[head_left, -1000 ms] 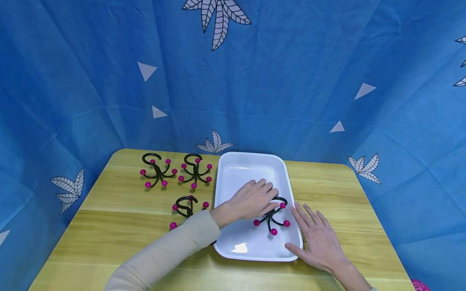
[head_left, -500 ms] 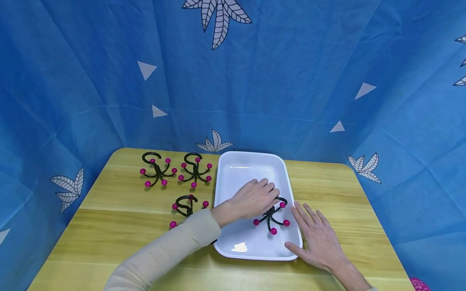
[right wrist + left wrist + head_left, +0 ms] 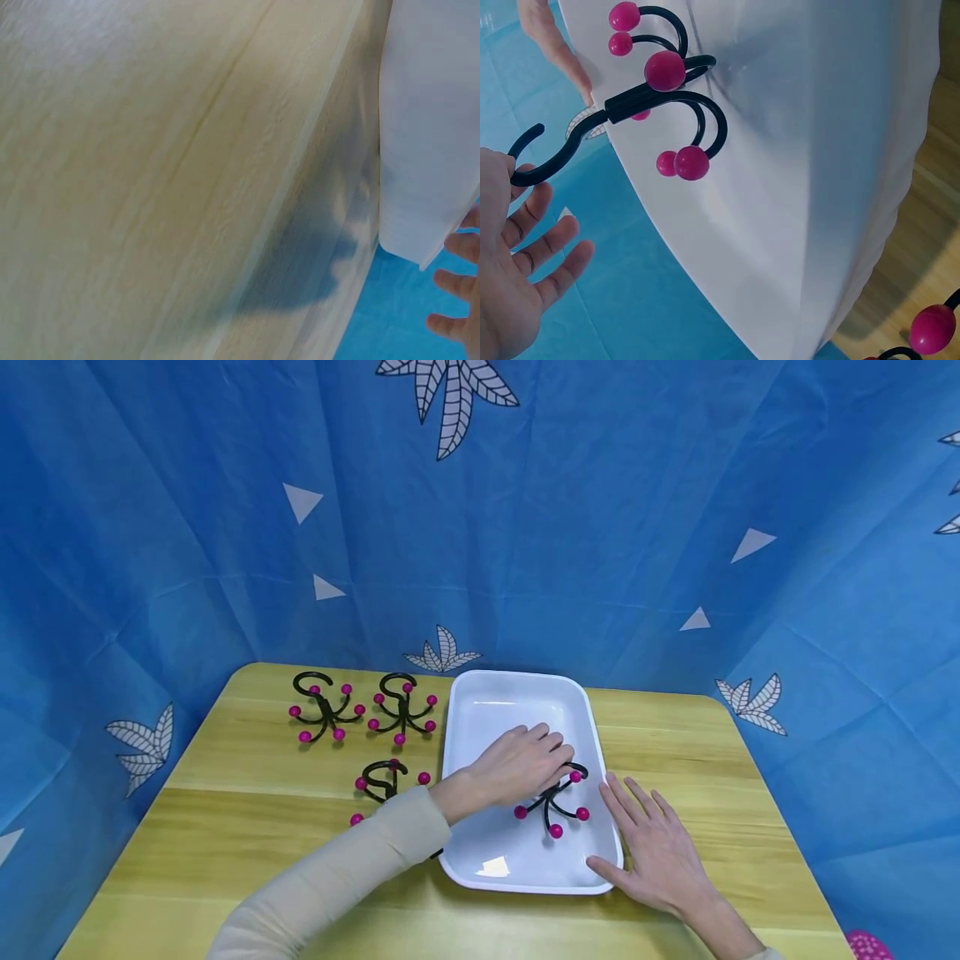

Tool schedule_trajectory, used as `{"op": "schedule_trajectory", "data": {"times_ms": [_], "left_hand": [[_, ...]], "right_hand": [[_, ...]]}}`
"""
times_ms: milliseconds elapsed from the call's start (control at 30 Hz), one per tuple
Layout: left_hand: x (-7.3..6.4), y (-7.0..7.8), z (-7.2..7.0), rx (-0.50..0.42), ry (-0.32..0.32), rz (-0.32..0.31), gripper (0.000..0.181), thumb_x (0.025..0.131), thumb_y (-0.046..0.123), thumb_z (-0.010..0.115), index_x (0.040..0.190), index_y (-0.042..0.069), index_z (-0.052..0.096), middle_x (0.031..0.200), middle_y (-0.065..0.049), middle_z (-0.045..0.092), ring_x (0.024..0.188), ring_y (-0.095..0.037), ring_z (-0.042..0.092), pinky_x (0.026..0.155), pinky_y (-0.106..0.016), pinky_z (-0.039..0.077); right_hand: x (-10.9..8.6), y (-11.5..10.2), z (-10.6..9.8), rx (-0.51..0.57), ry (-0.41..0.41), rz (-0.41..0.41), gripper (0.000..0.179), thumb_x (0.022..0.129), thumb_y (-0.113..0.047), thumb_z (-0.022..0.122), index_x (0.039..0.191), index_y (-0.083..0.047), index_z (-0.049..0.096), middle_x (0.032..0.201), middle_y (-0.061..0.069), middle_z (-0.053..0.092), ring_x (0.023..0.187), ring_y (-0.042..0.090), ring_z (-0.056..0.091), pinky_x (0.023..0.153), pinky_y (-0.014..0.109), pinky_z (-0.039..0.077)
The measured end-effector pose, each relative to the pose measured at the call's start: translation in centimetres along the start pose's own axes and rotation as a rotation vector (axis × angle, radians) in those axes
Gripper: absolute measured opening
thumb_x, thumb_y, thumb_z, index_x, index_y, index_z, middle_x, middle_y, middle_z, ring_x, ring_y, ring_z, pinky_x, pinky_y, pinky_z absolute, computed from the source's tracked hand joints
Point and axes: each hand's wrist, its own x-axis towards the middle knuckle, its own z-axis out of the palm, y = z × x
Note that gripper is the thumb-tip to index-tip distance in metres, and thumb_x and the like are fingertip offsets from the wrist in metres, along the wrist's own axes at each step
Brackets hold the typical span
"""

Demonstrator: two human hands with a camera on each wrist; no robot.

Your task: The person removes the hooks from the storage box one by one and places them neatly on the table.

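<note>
My left hand (image 3: 517, 764) is over the white tray (image 3: 480, 735), pinching the curved end of a black claw hook (image 3: 634, 101) with pink ball tips. In the left wrist view, thumb and forefinger meet at that curve while the other fingers spread loosely. In the head view, the lower prongs of the claw hook (image 3: 550, 803) show above the tray floor, its upper part hidden behind the fingers. My right hand (image 3: 660, 860) lies with fingers straight along the tray's right rim, thumb over the near right corner. The right wrist view catches only fingertips (image 3: 456, 283) beside the tray wall.
Two similar claw hooks, one at the far left (image 3: 326, 712) and one near the tray's left side (image 3: 403, 714), lie on the wooden table (image 3: 225, 827). A third hook (image 3: 386, 783) is partly under my left sleeve. A blue patterned curtain (image 3: 600, 527) stands behind.
My left hand and the claw hook have shifted slightly left within the tray. The right hand has stayed at the rim.
</note>
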Motion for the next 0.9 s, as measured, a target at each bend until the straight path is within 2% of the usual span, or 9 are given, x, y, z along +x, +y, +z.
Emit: {"op": "schedule_trajectory", "data": {"times_ms": [367, 567, 900], "left_hand": [[-0.6, -0.5, -1.5, -0.026, 0.044, -0.027, 0.029, 0.113, 0.045, 0.045, 0.125, 0.027, 0.065, 0.114, 0.009, 0.071, 0.100, -0.010, 0.061, 0.084, -0.022, 0.057], [-1.1, -0.9, -2.6, 0.003, 0.086, -0.028, 0.030, 0.113, 0.046, 0.043, 0.121, 0.028, 0.066, 0.110, 0.009, 0.071, 0.097, -0.010, 0.061, 0.080, -0.022, 0.057], [-2.8, -2.1, -4.7, -0.004, 0.150, -0.042, 0.028, 0.112, 0.045, 0.047, 0.116, 0.027, 0.068, 0.105, 0.008, 0.070, 0.095, -0.011, 0.063, 0.084, -0.024, 0.059]], "right_hand": [[0.0, -0.2, -0.1, -0.003, 0.005, 0.002, 0.104, 0.084, -0.077, 0.067, 0.161, -0.012, 0.043, 0.171, 0.009, 0.039, 0.154, 0.039, 0.040, 0.122, 0.063, 0.035], [0.0, -0.2, -0.2, -0.001, 0.000, 0.013, 0.104, 0.083, -0.077, 0.066, 0.162, -0.012, 0.043, 0.171, 0.009, 0.039, 0.154, 0.039, 0.040, 0.122, 0.063, 0.035], [0.0, -0.1, -0.1, 0.002, 0.001, 0.011, 0.104, 0.084, -0.078, 0.065, 0.162, -0.013, 0.042, 0.172, 0.008, 0.038, 0.155, 0.038, 0.039, 0.123, 0.063, 0.035]]}}
